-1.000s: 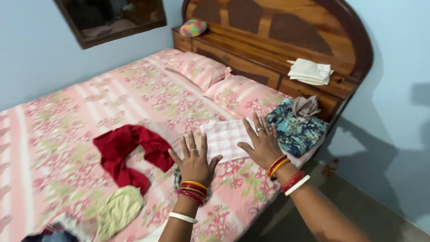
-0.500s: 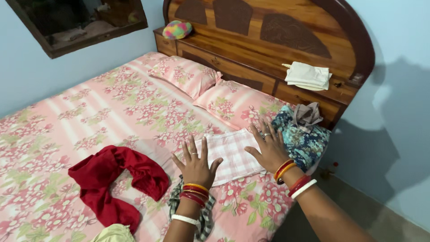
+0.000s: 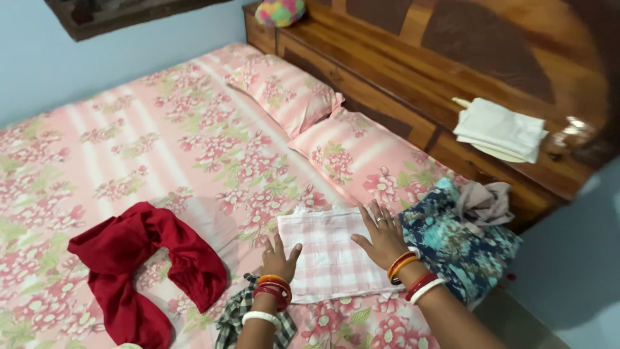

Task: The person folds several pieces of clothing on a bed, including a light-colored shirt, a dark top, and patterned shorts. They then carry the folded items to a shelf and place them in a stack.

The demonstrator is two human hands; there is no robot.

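A folded pink-and-white checked cloth (image 3: 329, 255) lies flat on the floral pink bedsheet (image 3: 168, 148) near the bed's near edge. My left hand (image 3: 279, 258) rests at its left edge, fingers spread and touching the cloth. My right hand (image 3: 381, 234) lies flat on its right side with fingers apart. Both wrists wear red, gold and white bangles. A dark checked cloth (image 3: 242, 317) sits under my left wrist.
A crumpled red garment (image 3: 139, 265) lies to the left. A blue floral folded cloth (image 3: 455, 249) with a grey-pink rag (image 3: 484, 201) on it sits to the right. Two pillows (image 3: 323, 123) lie by the wooden headboard (image 3: 452, 64), which carries folded white cloths (image 3: 500, 129) and a colourful ball (image 3: 279, 11).
The view has moved closer and lower toward the bed. Both hands have come down onto the checked cloth, the left now at its left edge.
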